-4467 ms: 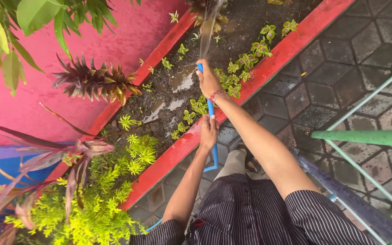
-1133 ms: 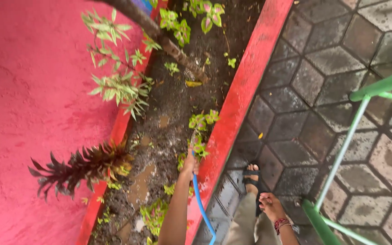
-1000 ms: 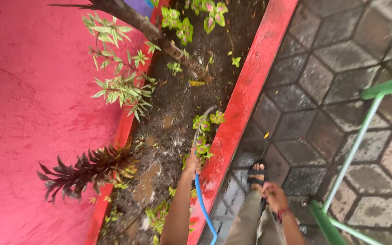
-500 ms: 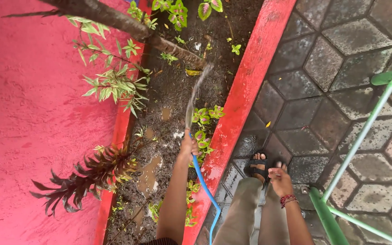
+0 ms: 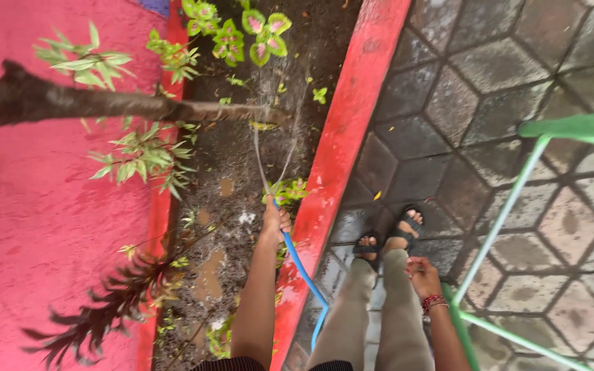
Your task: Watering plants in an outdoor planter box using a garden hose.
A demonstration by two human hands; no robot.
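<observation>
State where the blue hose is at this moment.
In the head view the blue hose is low at centre, its end gripped in the left hand over the wet planter soil, trailing back across the red kerb.

Place: outdoor garden strip beside a bldg wall, likely a yard or courtyard.
Wall: rough pink-painted plaster wall (image 5: pixel 42 227) on one side.
Bed: narrow soil planter bed (image 5: pixel 242 158), wet w/ puddles, edged by red-painted kerb (image 5: pixel 342 144).
Plants: small green-pink leafy plants (image 5: pixel 242 34), a leaning tree trunk (image 5: pixel 104 104), spiky dark-red plant (image 5: pixel 115 302).
Ground: damp hexagonal paving blocks (image 5: pixel 462 103).
Extra: green metal pipe frame (image 5: pixel 503 213) on the paving.
</observation>
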